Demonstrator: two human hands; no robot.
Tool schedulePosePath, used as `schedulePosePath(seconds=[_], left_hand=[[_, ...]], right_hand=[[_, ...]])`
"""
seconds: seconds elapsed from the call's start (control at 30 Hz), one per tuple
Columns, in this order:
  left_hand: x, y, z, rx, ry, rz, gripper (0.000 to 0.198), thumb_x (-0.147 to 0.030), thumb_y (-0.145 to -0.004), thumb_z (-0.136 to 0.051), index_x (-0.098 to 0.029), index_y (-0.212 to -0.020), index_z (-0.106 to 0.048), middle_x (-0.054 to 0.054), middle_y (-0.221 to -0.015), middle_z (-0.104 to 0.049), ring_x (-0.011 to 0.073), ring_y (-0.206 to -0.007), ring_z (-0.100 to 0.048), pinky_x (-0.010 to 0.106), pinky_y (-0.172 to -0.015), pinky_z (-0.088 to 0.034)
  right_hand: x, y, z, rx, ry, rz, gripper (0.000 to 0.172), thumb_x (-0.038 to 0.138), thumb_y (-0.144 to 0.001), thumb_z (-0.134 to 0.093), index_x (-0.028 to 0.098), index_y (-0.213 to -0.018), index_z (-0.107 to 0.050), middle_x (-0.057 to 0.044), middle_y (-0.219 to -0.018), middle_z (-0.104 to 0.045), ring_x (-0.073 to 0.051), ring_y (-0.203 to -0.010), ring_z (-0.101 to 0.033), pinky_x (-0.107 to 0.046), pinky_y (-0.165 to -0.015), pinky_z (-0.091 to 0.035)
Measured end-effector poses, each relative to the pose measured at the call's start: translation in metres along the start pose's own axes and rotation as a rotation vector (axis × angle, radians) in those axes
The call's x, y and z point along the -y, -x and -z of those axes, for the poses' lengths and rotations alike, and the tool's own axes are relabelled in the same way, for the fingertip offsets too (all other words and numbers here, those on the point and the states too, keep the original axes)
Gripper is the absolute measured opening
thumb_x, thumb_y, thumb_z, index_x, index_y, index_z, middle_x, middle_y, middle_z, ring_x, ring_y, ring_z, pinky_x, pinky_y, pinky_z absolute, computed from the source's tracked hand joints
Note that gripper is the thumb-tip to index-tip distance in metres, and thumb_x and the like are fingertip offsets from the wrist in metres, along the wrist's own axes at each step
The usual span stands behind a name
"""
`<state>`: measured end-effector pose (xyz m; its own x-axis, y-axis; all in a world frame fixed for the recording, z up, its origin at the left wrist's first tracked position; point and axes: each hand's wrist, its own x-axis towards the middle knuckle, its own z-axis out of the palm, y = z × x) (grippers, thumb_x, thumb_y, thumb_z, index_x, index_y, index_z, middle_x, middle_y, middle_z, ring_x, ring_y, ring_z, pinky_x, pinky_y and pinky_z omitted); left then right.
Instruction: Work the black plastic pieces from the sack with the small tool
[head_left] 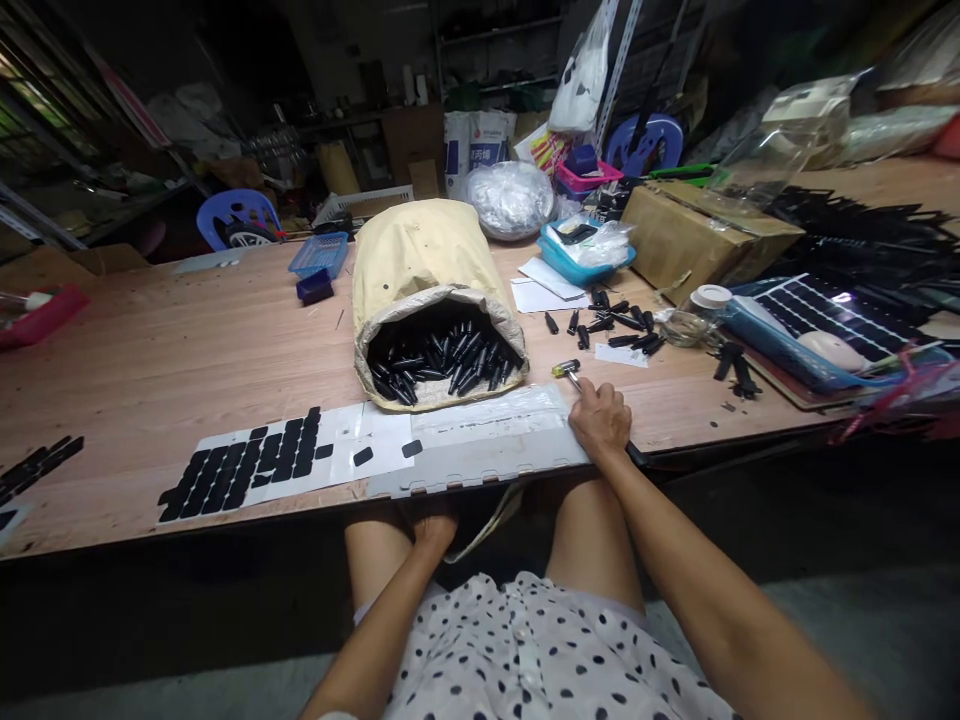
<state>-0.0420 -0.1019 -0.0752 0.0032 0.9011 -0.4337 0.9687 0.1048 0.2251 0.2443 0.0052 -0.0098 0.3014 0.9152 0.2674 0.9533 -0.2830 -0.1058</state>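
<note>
My right hand (600, 418) rests on the front edge of the wooden table (172, 350), fingers closed round the handle of a small hammer (567, 371) whose yellow-and-black head points away from me. My left hand (433, 528) is below the table edge on my knee, its fingers hidden. In front of me lies a pale sheet (480, 445) beside a white sheet with several black oval stickers (247, 468). An open tan sack (431, 300) full of black tube-like parts (442, 362) lies on its side just beyond.
Loose black parts (615, 325) and white papers (546, 285) lie right of the sack. A blue tray (583, 255), a cardboard box (697, 235), a glass jar (694, 318) and black grid panels (832, 315) crowd the right. A small blue basket (319, 255) sits at the back.
</note>
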Motion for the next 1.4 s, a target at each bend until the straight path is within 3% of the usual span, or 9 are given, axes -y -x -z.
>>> schedulePosePath(seconds=[0.1,0.37,0.5,0.73,0.87,1.0,1.2,1.3,1.4], left_hand=[[0.0,0.014,-0.006,0.031,-0.082,0.061,0.043,-0.014,-0.088,-0.05,-0.02,-0.126,-0.068,0.017,-0.111,-0.075,0.032,-0.112,-0.068,0.041,-0.093,-0.054],[-0.013,0.037,-0.021,0.266,-0.231,-0.422,0.04,-0.006,-0.09,-0.043,-0.021,-0.118,-0.066,0.012,-0.118,-0.071,0.0237,-0.106,-0.07,0.039,-0.1,-0.047],[-0.013,0.034,-0.023,0.331,-0.221,-0.432,0.037,-0.007,-0.09,-0.044,-0.024,-0.115,-0.065,0.008,-0.11,-0.072,0.0218,-0.097,-0.071,0.033,-0.087,-0.049],[-0.004,0.03,-0.03,0.248,-0.147,-0.42,0.037,-0.01,-0.091,-0.042,-0.027,-0.113,-0.067,0.005,-0.105,-0.072,0.0191,-0.092,-0.071,0.028,-0.079,-0.049],[-0.006,0.04,-0.026,0.134,-0.085,-0.622,0.034,-0.015,-0.093,-0.043,-0.025,-0.111,-0.07,0.007,-0.094,-0.071,0.0178,-0.084,-0.068,0.031,-0.083,-0.048],[-0.004,0.035,0.019,-0.09,0.04,-0.841,0.034,-0.026,-0.095,-0.044,-0.026,-0.115,-0.072,0.007,-0.081,-0.069,0.0181,-0.075,-0.064,0.035,-0.082,-0.048],[0.023,-0.035,0.149,-0.579,-0.045,-0.503,0.035,-0.021,-0.093,-0.044,-0.024,-0.113,-0.073,0.01,-0.102,-0.071,0.0227,-0.09,-0.063,0.038,-0.084,-0.049],[0.036,-0.071,0.189,-0.569,-0.204,-0.41,0.036,-0.01,-0.085,-0.049,-0.025,-0.105,-0.074,0.009,-0.109,-0.069,0.0263,-0.098,-0.061,0.038,-0.083,-0.048],[0.041,-0.091,0.203,-0.452,-0.352,-0.436,0.037,-0.002,-0.077,-0.052,-0.026,-0.097,-0.074,0.009,-0.104,-0.07,0.0278,-0.101,-0.059,0.039,-0.084,-0.045]], right_hand=[[0.002,0.0,0.002,0.018,0.005,-0.009,0.042,0.023,-0.094,-0.046,0.02,-0.133,-0.063,-0.014,-0.103,-0.057,-0.027,-0.095,-0.051,-0.034,-0.072,-0.034],[0.008,0.0,0.012,0.064,0.034,-0.019,0.044,0.022,-0.096,-0.044,0.021,-0.136,-0.061,-0.014,-0.107,-0.058,-0.026,-0.096,-0.051,-0.034,-0.074,-0.036],[0.008,0.0,0.011,0.057,0.042,-0.02,0.044,0.023,-0.096,-0.043,0.021,-0.136,-0.06,-0.014,-0.107,-0.057,-0.026,-0.096,-0.051,-0.034,-0.075,-0.036],[0.005,0.001,0.007,0.035,0.037,-0.013,0.043,0.023,-0.095,-0.045,0.021,-0.134,-0.061,-0.014,-0.105,-0.057,-0.026,-0.095,-0.05,-0.034,-0.073,-0.036],[0.003,0.002,0.006,0.027,0.024,-0.018,0.043,0.022,-0.095,-0.044,0.02,-0.133,-0.063,-0.015,-0.104,-0.057,-0.027,-0.095,-0.051,-0.034,-0.072,-0.035],[0.0,0.002,0.003,0.016,0.019,-0.01,0.043,0.022,-0.094,-0.047,0.02,-0.134,-0.063,-0.015,-0.103,-0.056,-0.028,-0.095,-0.051,-0.034,-0.072,-0.035],[0.001,0.002,0.002,-0.011,0.008,-0.004,0.041,0.023,-0.093,-0.048,0.02,-0.131,-0.064,-0.014,-0.102,-0.057,-0.027,-0.094,-0.05,-0.034,-0.071,-0.034],[0.004,0.001,0.004,0.003,0.008,-0.006,0.041,0.022,-0.093,-0.047,0.02,-0.131,-0.064,-0.015,-0.103,-0.057,-0.027,-0.095,-0.051,-0.034,-0.071,-0.034],[0.005,0.001,0.005,0.018,0.007,-0.015,0.042,0.021,-0.094,-0.045,0.019,-0.132,-0.064,-0.015,-0.104,-0.058,-0.027,-0.096,-0.052,-0.034,-0.071,-0.035]])
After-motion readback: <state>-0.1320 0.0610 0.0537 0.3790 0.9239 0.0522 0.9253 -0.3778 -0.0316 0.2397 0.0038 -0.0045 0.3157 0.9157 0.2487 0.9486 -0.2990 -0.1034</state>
